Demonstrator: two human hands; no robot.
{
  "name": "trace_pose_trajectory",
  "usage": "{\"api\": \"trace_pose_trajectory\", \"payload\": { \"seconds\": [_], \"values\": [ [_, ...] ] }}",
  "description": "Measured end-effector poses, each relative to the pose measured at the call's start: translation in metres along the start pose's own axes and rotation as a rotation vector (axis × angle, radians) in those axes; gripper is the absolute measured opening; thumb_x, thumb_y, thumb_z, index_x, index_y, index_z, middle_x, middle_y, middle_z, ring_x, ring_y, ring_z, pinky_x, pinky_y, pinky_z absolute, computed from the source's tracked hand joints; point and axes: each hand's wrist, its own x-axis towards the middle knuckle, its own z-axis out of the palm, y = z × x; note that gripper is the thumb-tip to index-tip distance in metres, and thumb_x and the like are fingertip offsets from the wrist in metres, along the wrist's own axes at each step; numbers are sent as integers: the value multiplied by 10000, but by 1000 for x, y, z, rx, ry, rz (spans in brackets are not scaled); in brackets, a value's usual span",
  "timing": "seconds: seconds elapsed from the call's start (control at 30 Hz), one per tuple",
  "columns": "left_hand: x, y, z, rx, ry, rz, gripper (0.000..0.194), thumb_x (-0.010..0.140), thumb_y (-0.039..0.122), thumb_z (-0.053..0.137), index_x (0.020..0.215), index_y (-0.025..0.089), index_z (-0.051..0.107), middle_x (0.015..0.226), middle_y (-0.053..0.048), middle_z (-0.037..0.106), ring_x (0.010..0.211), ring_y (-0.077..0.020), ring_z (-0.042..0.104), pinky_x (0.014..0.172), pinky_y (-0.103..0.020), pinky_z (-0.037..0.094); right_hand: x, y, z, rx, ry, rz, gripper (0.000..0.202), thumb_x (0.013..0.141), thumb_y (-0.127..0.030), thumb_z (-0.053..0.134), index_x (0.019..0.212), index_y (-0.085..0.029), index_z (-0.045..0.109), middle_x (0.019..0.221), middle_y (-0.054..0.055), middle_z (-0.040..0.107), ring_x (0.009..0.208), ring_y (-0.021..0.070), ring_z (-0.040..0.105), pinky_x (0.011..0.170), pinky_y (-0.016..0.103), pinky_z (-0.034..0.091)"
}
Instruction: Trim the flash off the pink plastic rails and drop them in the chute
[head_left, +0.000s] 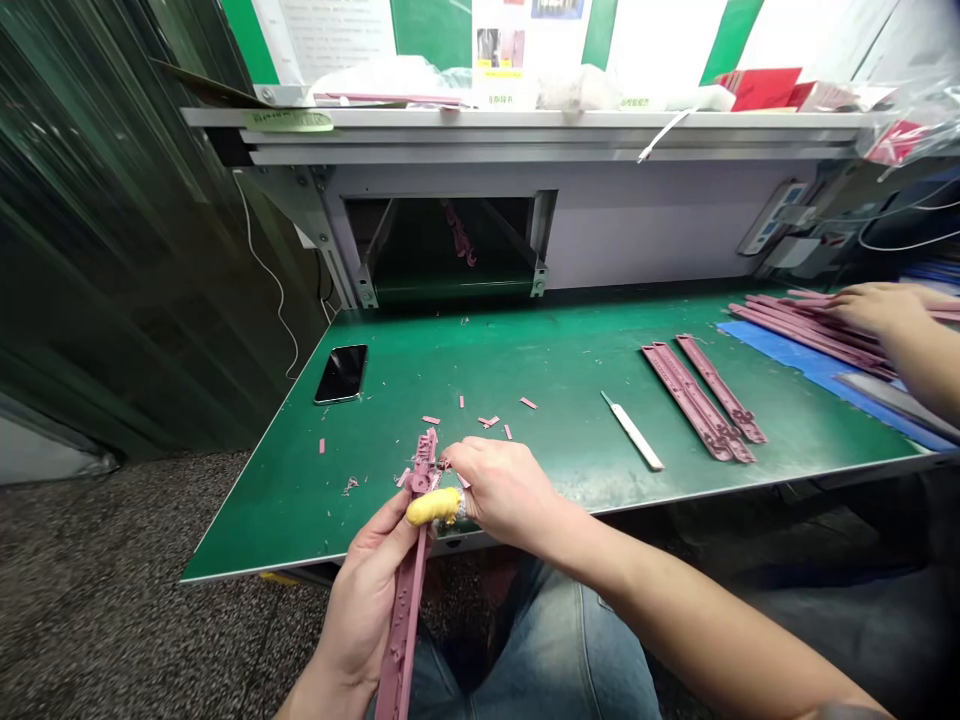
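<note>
A long pink plastic part (403, 630) slants up from the bottom edge to the front of the green table. My left hand (375, 585) is wrapped round it below its knobbly upper end. At that upper end is my right hand (499, 490), its fingers closed, with a yellow cover (435, 507) on the thumb, which lies against the part. Whatever the right fingertips pinch is too small to make out. Small pink scraps (489, 422) lie on the table just beyond both hands.
A black phone (341, 374) lies at the left. To the right are a white-handled knife (634, 432), loose pink parts (697, 400) and a pile of pink strips (814, 330) under another person's hand (877, 305). A framed opening (454, 290) stands behind.
</note>
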Motion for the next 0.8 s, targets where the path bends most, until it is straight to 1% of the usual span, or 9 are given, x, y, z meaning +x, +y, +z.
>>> {"api": "trace_pose_trajectory", "payload": {
  "seconds": [0.1,0.2,0.27,0.43,0.53,0.6,0.67,0.73,0.8],
  "values": [
    [0,3,4,6,-12,21,279,772,181,714,1051,184,702,997,-41,703,857,-96,650,837,-174,519,-1,-4,-5,-17,-19,-7,239,892,-355,556,736,-180,508,679,-3,577,557,121,459,499,268,178],
    [1,9,10,33,-7,36,269,759,171,721,1027,159,707,920,-52,708,773,-107,660,711,-166,541,-12,-17,-4,28,-61,-75,178,889,-315,548,770,-187,512,701,4,588,575,131,482,497,278,166],
    [8,16,14,45,-3,56,243,755,156,719,998,147,709,799,-31,689,662,-91,640,603,-153,524,-30,-35,3,81,-103,-155,150,862,-309,568,787,-190,518,706,10,593,568,140,484,486,287,153],
    [48,44,14,-17,6,217,176,794,116,656,956,170,698,764,9,623,640,-46,583,594,-130,475,-100,-90,40,227,-246,-407,247,834,-374,600,682,-201,512,586,-9,560,458,136,417,438,284,141],
    [68,59,9,-69,4,276,131,825,109,603,911,160,687,762,11,590,628,-36,557,555,-128,442,-117,-92,48,468,-269,-413,277,857,-374,604,653,-194,554,542,-23,554,453,115,427,427,262,210],
    [73,64,5,-91,-3,288,135,828,97,589,913,153,677,772,9,580,638,-38,556,564,-137,444,-109,-72,40,760,-254,-178,223,862,-397,609,782,-191,639,648,-4,616,553,118,509,493,239,328],
    [73,64,2,-109,-6,285,141,840,94,571,930,147,666,780,6,574,652,-43,559,582,-148,456,-94,-44,29,1118,-153,211,252,856,-429,613,921,-191,666,691,1,609,577,110,508,530,230,378],
    [70,62,1,-128,-3,271,144,863,102,541,942,145,653,785,6,568,648,-43,559,575,-150,462,-86,-20,28,1505,3,591,270,845,-443,621,928,-188,654,569,-52,468,462,68,360,439,192,305],
    [66,60,0,-141,2,240,150,882,122,523,970,156,639,790,13,560,606,-34,547,513,-135,446,-93,-8,41,1850,82,881,307,784,-475,675,838,-178,620,516,-97,280,424,47,180,377,162,178]
  ]
}}
